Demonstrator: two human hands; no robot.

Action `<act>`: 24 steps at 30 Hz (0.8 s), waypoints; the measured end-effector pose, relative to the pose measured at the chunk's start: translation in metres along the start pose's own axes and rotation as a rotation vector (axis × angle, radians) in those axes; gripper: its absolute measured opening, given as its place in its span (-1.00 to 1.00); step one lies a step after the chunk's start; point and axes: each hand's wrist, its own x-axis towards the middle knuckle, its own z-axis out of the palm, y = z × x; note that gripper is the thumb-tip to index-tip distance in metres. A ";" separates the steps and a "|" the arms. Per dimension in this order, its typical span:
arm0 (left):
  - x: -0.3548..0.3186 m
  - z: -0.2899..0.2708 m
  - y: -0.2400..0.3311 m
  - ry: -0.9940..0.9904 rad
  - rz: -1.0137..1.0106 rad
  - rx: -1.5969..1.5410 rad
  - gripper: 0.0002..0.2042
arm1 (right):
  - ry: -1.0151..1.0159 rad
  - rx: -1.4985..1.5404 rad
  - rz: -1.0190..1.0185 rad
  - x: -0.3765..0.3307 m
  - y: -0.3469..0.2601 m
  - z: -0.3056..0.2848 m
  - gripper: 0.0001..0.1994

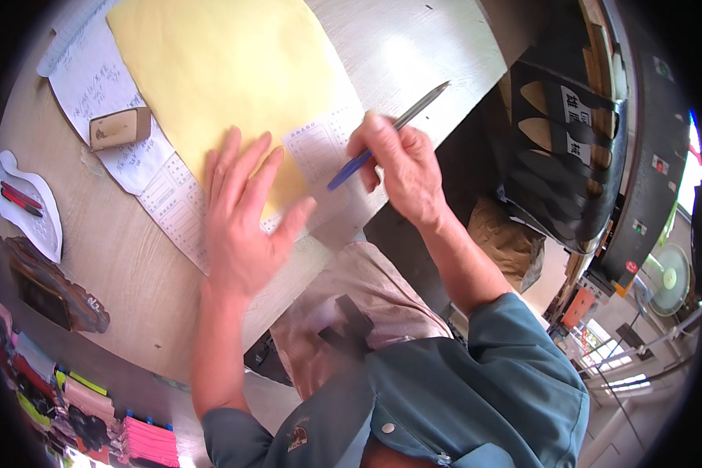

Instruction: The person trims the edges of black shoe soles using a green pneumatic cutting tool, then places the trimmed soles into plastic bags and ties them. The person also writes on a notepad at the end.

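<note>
My left hand (242,214) lies palm down with its fingers spread, across the lower edge of a large yellow sheet (226,62) and the white printed form (316,148) under it. My right hand (404,168) grips a pen (425,100) between thumb and fingers. The pen slants over the form, its blue end down toward the paper and its clear barrel pointing up and right. Whether the blue end touches the paper I cannot tell. More printed forms (171,199) stick out left of the yellow sheet, beside a handwritten page (93,82).
A small brown box (120,129) rests on the handwritten page. At the left of the desk (152,312) stand a white dish (43,195) with red and black pens and a dark carved wooden piece (51,288). To the right are a black rack-like object (554,179) and a fan (669,279).
</note>
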 end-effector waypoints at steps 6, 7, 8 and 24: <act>-0.009 0.010 0.033 -0.012 -0.141 -0.260 -0.75 | -0.315 0.175 0.015 -0.006 -0.003 0.017 -0.55; -0.009 0.009 0.036 -0.012 -0.178 -0.294 -0.80 | -0.241 0.067 -0.083 -0.005 -0.001 0.013 -0.59; -0.009 0.008 0.039 0.000 -0.232 -0.284 -0.82 | -0.169 -0.042 -0.178 -0.004 0.000 0.006 -0.61; -0.031 0.011 0.008 -0.316 -0.111 0.348 -0.30 | 0.024 -0.541 -0.978 0.048 0.043 -0.017 -0.68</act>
